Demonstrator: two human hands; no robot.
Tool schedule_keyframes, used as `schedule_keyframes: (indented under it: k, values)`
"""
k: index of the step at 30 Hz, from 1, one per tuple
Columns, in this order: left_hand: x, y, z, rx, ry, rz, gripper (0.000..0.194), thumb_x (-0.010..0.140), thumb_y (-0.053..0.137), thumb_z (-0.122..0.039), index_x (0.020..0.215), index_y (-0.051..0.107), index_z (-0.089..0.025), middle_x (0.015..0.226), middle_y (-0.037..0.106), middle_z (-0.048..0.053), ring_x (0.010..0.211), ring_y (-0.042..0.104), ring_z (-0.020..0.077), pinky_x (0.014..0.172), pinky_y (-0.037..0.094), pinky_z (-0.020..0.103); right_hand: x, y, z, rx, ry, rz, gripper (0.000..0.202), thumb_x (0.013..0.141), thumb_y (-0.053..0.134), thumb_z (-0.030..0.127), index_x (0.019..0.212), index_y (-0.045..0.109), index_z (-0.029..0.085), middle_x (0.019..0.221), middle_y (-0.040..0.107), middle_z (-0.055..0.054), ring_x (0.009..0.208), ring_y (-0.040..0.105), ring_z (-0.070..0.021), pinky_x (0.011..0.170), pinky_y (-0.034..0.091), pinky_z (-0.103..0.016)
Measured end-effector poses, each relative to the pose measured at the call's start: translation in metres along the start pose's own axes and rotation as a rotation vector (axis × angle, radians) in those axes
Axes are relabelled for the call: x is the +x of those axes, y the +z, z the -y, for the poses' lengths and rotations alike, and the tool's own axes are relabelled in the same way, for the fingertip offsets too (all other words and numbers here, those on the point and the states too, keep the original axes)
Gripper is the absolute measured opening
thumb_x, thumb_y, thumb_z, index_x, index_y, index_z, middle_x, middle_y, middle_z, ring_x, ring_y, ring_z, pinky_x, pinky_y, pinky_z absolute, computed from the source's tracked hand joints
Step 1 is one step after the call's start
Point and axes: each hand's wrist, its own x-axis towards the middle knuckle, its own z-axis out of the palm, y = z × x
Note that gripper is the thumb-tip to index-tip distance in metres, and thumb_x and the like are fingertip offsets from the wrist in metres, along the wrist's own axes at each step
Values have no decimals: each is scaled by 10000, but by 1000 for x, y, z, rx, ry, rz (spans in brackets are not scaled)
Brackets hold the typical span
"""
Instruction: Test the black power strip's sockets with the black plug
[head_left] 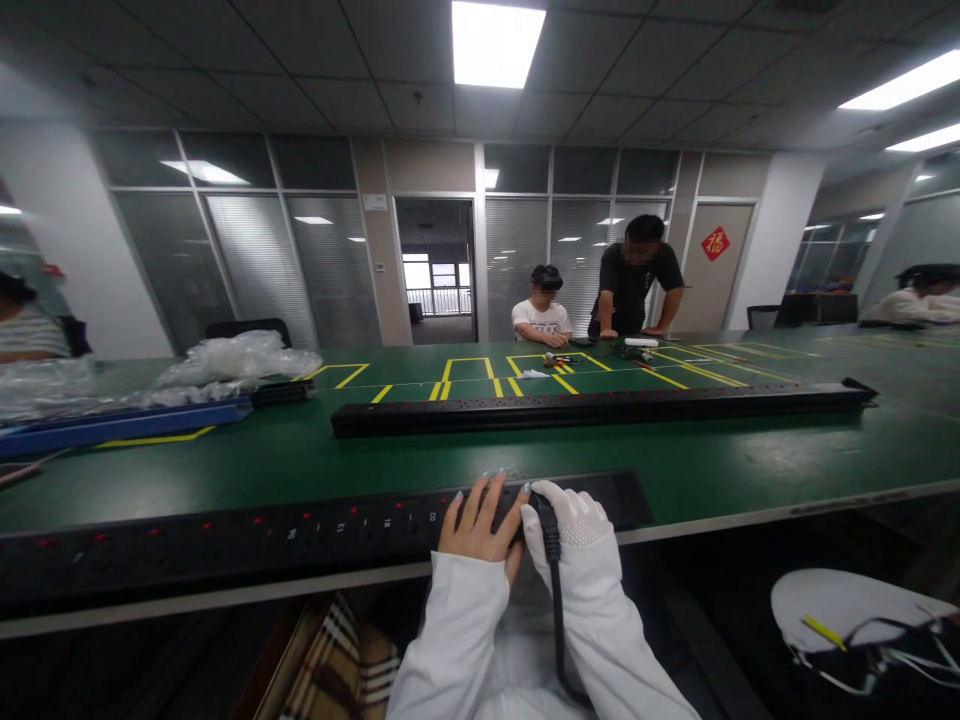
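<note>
A long black power strip [300, 535] with red marks and white numbers lies along the near edge of the green table. My bare left hand [480, 525] rests on it near its right end, fingers spread over the top face. Close beside it, my right hand [574, 520] wears a white dotted glove and is closed around a black power plug [547, 525]. From the plug a black cord [557, 620] hangs down along my right sleeve. The plug's front end is at the strip; whether it sits in a socket is hidden by my fingers.
Another long black power strip [600, 408] lies farther back on the green table [285, 470]. Clear plastic wrap [225, 365] and a blue rail [127, 425] are at left. Tools [562, 360] lie across the table near two people. A white stool [840, 600] stands at lower right.
</note>
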Motion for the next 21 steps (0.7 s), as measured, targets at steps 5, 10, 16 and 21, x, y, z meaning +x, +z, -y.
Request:
schedule_keyframes:
  k: [5,10,16,21]
  values:
    - [-1,-1,-1,-14,-13,-3,529,700,583,-437,1211,445,-420,1309,464,-18,1181,433,224,972,252,390,0,-3,1,12,-11,32,281,786,484,408,994,570,241,739,578,-4,689,452,-163,664,291,-266]
    - [-1,0,-2,-21,-17,-10,540,690,596,-416,1209,446,-422,1325,442,-25,1185,431,220,978,241,387,-1,-5,0,16,-13,52,279,787,488,399,1009,558,246,763,585,4,698,455,-161,677,292,-267]
    - [0,2,-1,-10,-20,-20,513,711,575,-428,1207,444,-429,1289,486,-19,1172,445,210,957,260,380,-1,1,-2,-23,-18,7,281,774,492,415,990,563,250,702,563,7,662,445,-166,650,281,-274]
    - [-1,-1,-2,-7,-15,7,580,678,619,-396,1223,423,-427,1307,467,-16,1185,430,215,969,249,385,-2,-4,0,0,-15,52,281,783,491,406,1013,550,255,755,580,10,700,461,-163,676,292,-271]
